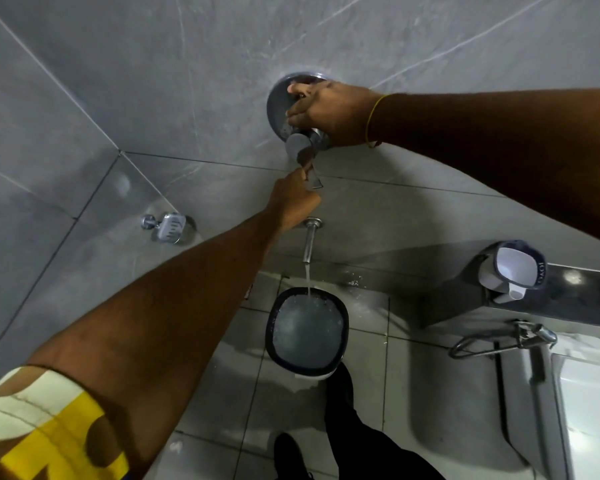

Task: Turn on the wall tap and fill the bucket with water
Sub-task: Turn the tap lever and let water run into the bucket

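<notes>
There is one view only, from a wide-angle camera worn on the person's head. It looks forward and steeply down along a grey tiled wall (153, 81) towards the floor (361, 358), so wall and floor fill the frame together and straight tile joints bend near the edges. Both forearms reach away from the lens into the middle of the frame, the left from the lower left corner, the right from the right edge. The mixer plate (278, 109) on the wall sits just above centre, at arm's length. The bucket (274, 341) on the floor lies below centre, seen almost straight from above. With a single camera, no part of the scene is shared between views.
</notes>
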